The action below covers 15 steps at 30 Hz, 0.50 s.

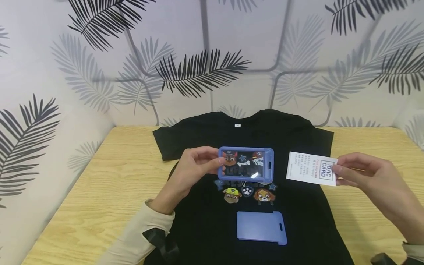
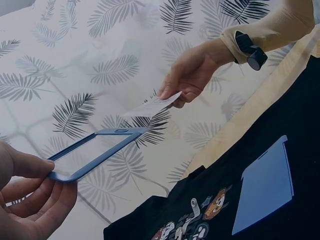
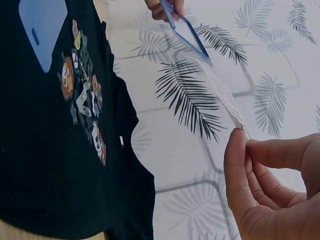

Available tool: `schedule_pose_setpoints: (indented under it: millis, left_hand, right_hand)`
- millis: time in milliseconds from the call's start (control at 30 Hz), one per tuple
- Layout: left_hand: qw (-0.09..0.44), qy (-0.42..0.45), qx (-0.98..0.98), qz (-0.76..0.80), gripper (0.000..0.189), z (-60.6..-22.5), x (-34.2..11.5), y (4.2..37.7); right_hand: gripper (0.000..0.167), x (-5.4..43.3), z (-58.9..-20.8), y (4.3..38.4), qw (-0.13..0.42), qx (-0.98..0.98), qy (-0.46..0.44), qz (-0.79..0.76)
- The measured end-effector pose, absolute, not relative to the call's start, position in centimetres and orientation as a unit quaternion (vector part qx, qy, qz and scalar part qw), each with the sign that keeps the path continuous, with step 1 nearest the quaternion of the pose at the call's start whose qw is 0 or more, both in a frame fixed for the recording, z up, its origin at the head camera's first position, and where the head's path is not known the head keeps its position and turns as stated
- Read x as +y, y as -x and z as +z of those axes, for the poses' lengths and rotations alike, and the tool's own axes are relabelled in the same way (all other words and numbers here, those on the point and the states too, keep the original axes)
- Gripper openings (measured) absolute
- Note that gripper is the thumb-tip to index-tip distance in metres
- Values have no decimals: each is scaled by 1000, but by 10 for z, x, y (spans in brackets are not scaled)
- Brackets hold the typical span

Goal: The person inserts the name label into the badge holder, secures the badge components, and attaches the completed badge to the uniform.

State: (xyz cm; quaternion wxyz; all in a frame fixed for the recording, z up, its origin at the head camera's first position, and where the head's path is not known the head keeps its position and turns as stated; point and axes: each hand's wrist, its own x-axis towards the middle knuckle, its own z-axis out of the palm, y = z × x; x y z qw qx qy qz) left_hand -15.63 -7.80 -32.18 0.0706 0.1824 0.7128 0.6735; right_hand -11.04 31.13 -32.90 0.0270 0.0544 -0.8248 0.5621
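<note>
The tabletop (image 1: 109, 184) is covered in its middle by a black shirt (image 1: 301, 206), which is spread out beneath the hands; its print should not be dragged at, so that nothing resting there is jogged. The left hand (image 1: 193, 168) and the right hand (image 1: 374, 176) are both raised above the shirt, well apart, and are probably best moved slowly and at one height. The blue frame (image 1: 246, 149) is gripped at its left end between the thumb and fingers of the left hand; a light, steady hold on the rim is advised, with the clear window left unpressed. Its slotted end is turned toward the right hand. The blue panel (image 1: 260, 226) is held by neither hand: it is laid flat on the shirt, between the hands from side to side and nearer the person's body than either, and is better left undisturbed. The card (image 1: 309, 169) is pinched at its outer end by the right hand, with its free end pointed at the frame and a gap seen between them; as it is slightly tilted, it should be squared by the right wrist, without being bent.
</note>
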Motion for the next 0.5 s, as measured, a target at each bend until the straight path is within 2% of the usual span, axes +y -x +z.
schedule_pose_setpoints:
  millis: [500]
  left_hand:
    - [71, -190, 708, 676, 20, -323, -77, 154]
  right_hand:
    - [17, 282, -320, 115, 15, -848, -69, 525]
